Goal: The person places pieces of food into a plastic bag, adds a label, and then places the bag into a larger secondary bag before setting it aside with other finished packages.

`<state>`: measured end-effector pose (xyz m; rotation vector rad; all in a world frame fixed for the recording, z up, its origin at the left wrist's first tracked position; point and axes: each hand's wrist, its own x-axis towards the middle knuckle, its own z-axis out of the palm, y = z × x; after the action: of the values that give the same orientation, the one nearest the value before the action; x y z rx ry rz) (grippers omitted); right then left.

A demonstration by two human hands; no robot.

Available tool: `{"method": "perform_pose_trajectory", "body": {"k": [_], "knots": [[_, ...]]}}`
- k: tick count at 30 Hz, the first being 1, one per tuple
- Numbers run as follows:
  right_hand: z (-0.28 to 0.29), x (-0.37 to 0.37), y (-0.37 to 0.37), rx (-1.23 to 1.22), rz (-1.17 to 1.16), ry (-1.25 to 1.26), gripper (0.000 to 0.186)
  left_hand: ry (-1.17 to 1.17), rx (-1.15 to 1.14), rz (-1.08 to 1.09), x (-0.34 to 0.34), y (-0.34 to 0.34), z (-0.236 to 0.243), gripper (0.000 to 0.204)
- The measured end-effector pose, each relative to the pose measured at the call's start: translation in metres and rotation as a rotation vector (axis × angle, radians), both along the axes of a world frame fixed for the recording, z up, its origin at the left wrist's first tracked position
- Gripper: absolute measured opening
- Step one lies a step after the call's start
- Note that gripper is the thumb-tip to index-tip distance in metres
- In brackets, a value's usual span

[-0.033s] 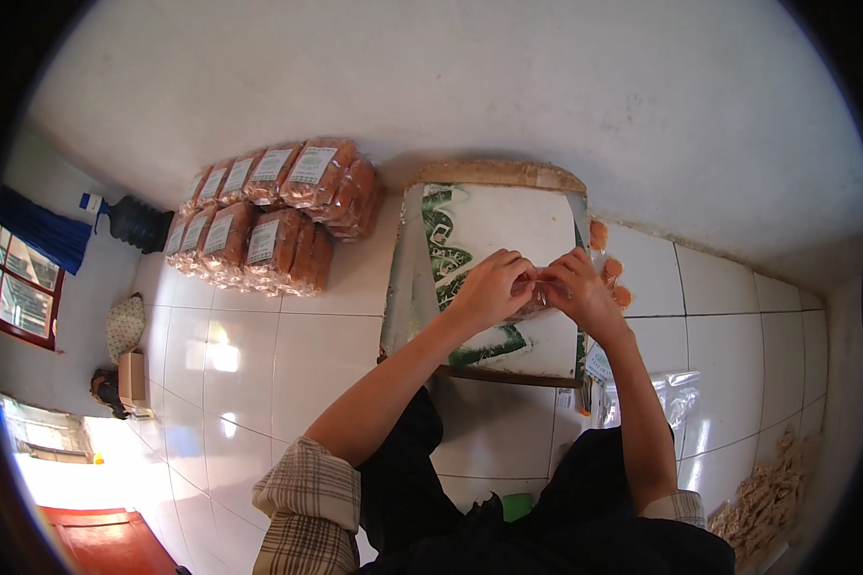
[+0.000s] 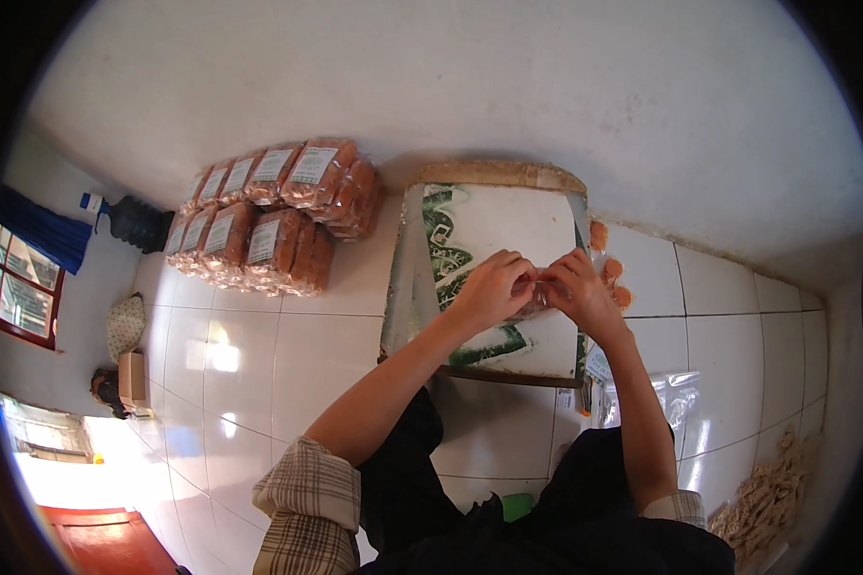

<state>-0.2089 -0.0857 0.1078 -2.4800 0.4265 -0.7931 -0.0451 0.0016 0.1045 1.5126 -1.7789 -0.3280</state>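
Note:
Over a low white table with a green pattern (image 2: 508, 216), my left hand (image 2: 494, 287) and my right hand (image 2: 580, 292) meet, fingers bent and pinched together. Between them they grip the edge of a clear plastic bag (image 2: 530, 307). Something reddish-brown shows inside the bag, though my fingers cover much of it. Just past the table's right edge, several round orange-brown pieces in clear plastic (image 2: 613, 270) lie on the floor near my right hand.
Stacked clear packs of reddish-brown goods with white labels (image 2: 268, 240) stand on the floor at left, against the wall. Clear plastic bags (image 2: 676, 398) lie right of the table. A tan heap (image 2: 762, 503) sits at lower right. My dark-clothed legs (image 2: 403, 479) flank the table's near side.

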Motion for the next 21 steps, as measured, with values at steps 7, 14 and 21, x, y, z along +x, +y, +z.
{"method": "perform_pose_trajectory", "body": {"k": [7, 14, 21], "knots": [[-0.007, -0.011, -0.002, 0.062, -0.129, -0.019, 0.019, 0.047, 0.123, -0.049, -0.001, 0.011, 0.004, 0.012], [-0.033, -0.038, 0.015, 1.668, -0.375, 0.086, 0.047, 0.740, 0.433, 0.778, -0.017, 0.050, -0.057, 0.044], [-0.076, -0.027, 0.020, 1.526, -0.204, 0.052, 0.043, 1.281, 0.715, 0.503, -0.044, 0.049, -0.073, 0.052]]}}
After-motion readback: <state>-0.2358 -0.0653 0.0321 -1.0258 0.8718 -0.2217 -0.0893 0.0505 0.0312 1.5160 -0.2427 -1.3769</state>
